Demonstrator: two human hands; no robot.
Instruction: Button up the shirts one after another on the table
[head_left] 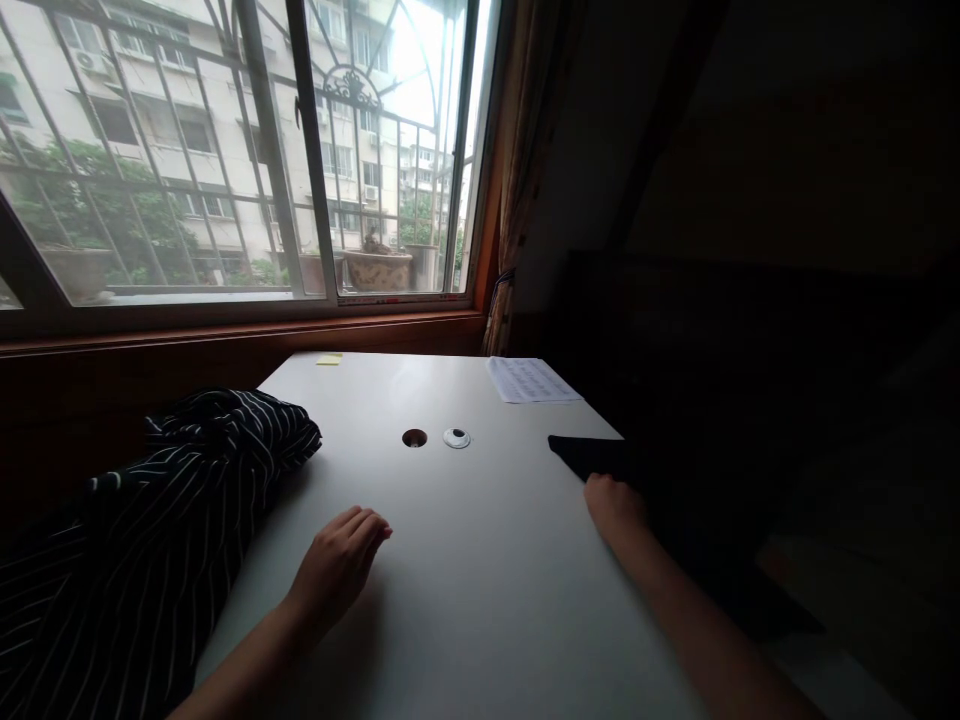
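Observation:
My left hand (341,560) hovers above the left part of the white table (465,580), its fingers bent and pressed together, with nothing showing in them. At the table's right edge, my right hand (615,505) is closed on a black cloth (589,455). One corner of this cloth lies flat on the tabletop, and the rest hangs off the side into deep shadow, where its shape is hard to make out. A black garment with white stripes (217,470) lies bunched over the table's left edge, to the left of my left hand.
A round hole (415,438) in the tabletop has its loose cover (457,438) beside it. Printed sheets (532,380) lie at the back right, a yellow sticky note (329,359) at the back left. Beyond are a barred window (315,160) and a tied curtain (506,260).

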